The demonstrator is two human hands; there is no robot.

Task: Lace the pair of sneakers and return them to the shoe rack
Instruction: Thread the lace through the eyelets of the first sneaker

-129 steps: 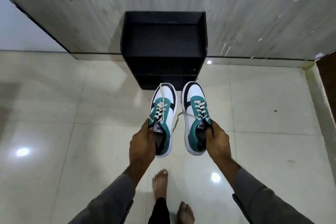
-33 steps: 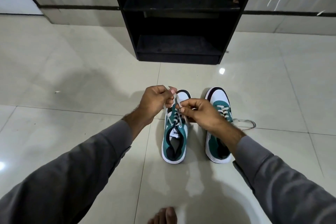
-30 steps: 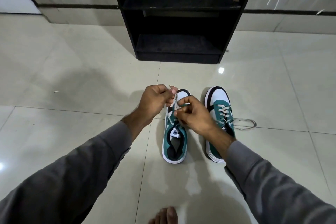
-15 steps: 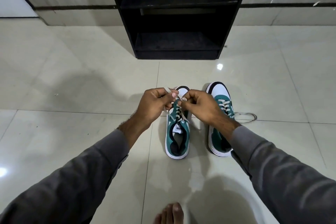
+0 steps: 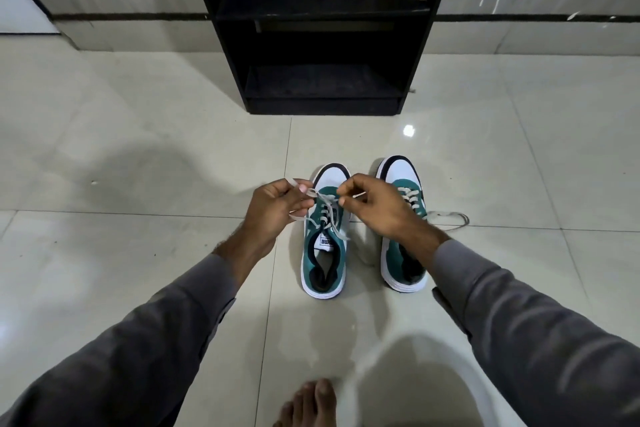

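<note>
Both pinched shut on lace ends, left hand and right hand directly above left sneaker on floor, toe toward shoe rack, right sneaker parallel beside.

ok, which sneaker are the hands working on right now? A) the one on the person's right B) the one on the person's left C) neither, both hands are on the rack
B: the left hand and right hand each pinch a lace end over the left sneaker; the right sneaker sits untouched, its lace trailing on the floor.
</note>
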